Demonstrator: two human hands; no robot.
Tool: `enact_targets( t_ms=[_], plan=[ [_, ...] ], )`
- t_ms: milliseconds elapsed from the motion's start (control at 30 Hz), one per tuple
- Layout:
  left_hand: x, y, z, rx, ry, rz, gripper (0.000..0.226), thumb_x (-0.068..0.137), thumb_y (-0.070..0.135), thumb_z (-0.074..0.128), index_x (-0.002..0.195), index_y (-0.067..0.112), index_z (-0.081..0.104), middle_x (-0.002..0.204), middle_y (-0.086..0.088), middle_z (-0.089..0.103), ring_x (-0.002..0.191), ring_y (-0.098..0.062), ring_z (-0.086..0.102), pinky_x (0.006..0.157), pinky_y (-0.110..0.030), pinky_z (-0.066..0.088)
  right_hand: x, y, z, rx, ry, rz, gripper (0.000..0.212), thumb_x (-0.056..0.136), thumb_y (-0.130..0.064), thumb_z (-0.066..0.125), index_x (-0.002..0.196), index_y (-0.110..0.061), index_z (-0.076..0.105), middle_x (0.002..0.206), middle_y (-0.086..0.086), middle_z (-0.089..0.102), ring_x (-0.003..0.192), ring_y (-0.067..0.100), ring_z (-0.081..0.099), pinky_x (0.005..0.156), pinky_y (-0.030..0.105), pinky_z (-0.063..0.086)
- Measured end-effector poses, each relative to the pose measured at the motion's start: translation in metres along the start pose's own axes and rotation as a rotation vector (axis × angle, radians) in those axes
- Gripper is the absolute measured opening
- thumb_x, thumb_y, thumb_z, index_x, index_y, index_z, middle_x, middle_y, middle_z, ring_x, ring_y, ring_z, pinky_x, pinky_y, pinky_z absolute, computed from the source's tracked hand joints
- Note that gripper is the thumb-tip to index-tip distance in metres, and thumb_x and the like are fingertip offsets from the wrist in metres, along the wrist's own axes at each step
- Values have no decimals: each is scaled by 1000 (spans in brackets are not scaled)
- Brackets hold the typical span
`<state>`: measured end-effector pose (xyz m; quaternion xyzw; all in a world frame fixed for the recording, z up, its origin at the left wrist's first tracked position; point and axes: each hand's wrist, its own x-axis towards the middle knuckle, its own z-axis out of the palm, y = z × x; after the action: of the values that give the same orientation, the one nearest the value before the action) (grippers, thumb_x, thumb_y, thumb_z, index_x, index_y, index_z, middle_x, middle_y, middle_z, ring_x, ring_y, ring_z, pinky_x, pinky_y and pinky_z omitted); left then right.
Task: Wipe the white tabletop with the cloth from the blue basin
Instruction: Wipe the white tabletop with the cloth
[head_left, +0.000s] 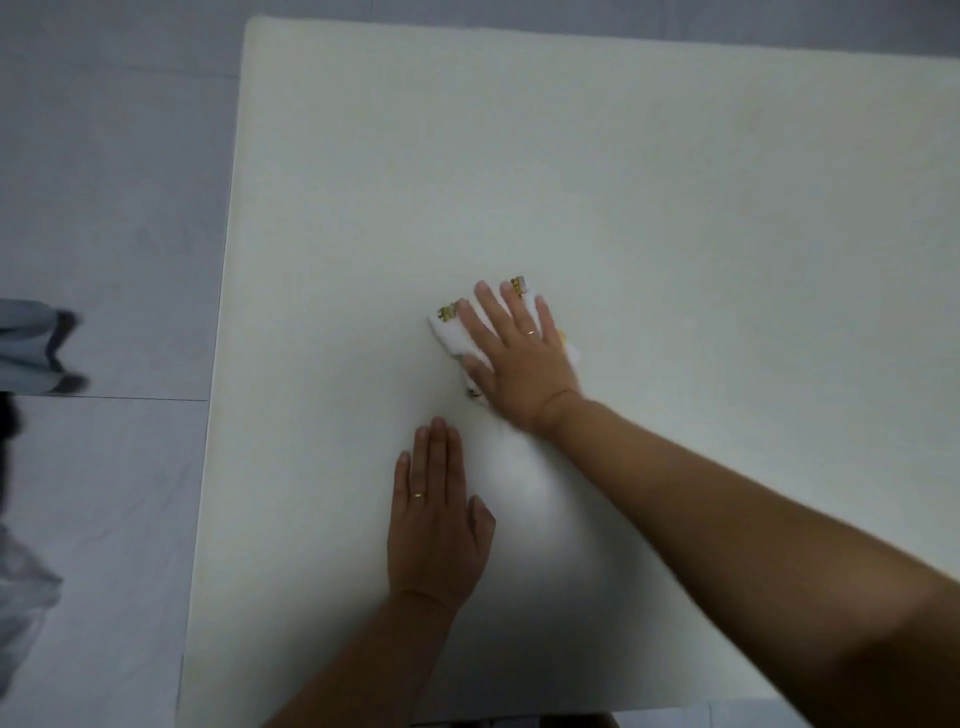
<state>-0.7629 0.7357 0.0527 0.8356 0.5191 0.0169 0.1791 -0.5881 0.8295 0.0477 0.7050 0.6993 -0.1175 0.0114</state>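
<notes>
Pressing cloth (448, 328) — right hand (519, 358), left hand (439, 525) (flat) apart

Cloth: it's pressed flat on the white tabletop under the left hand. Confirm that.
Wrong hand. The head view shows the cloth pressed flat on the white tabletop under the right hand. The left hand lies flat on the surface nearer the person, with no cloth under it.

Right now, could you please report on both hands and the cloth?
Right hand flat on cloth, pressing it to white tabletop. Left hand flat on bare tabletop, holding nothing. Nothing seen in the cloth's way.
</notes>
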Motion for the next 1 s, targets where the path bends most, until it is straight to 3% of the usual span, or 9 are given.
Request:
enact_targets(
  t_ms=[67,200,267,367,467,700,833,933,1000],
  plan=[
    [-1,-1,0,-16,1,8,69,81,26,40,143,-4,33,153,-19,29,142,-32,27,115,-47,21,1,48,-8,-59,1,-1,57,99,-45,26,150,-27,10,160,0,6,147,24,3,117,46,-2],
    [3,-1,-3,-41,22,25,67,84,25,39,143,-3,32,153,-19,28,143,-31,24,115,-47,20,23,74,-14,95,62,627,58,99,-45,19,151,-27,0,160,-1,-6,147,23,-8,117,46,-9],
    [18,5,-6,-37,36,21,66,84,25,40,143,-4,33,152,-20,29,142,-32,26,115,-48,20,40,34,-9,113,68,737,60,99,-45,22,151,-23,0,160,4,-6,146,31,-8,115,52,-9],
    [57,18,-11,-22,68,17,64,87,27,41,143,-4,33,152,-20,31,141,-34,29,115,-47,21,47,-5,-6,65,1,333,62,98,-45,26,151,-22,3,160,4,-3,146,32,-7,113,51,-13],
    [98,22,-13,10,88,48,64,92,35,42,144,-2,32,153,-19,30,143,-32,27,117,-46,21,55,37,-18,-22,-12,12,58,99,-45,23,151,-25,5,160,0,0,147,24,-3,116,46,-9],
    [127,13,-1,62,64,103,70,95,45,37,148,1,25,156,-16,22,146,-28,17,118,-45,17,105,77,-29,150,68,655,58,99,-45,16,151,-25,-2,160,1,-8,146,26,-11,116,49,-11],
    [128,14,-2,81,46,93,71,95,47,34,148,1,22,157,-16,21,147,-27,15,120,-42,12,107,24,-18,36,19,361,61,98,-45,19,151,-22,-2,160,3,-6,146,30,-9,114,50,-12],
    [128,14,-2,86,48,99,71,94,45,35,148,1,23,157,-16,21,146,-28,16,119,-43,14,107,59,-28,-44,-16,31,59,99,-45,22,151,-25,3,160,1,-1,147,25,-5,116,47,-8],
    [128,14,-1,87,53,100,71,93,45,36,148,1,24,157,-16,20,146,-28,16,118,-44,14,110,102,-36,-70,-16,44,58,99,-45,22,151,-27,2,160,-1,-3,147,22,-5,116,45,-6]
  ],
)
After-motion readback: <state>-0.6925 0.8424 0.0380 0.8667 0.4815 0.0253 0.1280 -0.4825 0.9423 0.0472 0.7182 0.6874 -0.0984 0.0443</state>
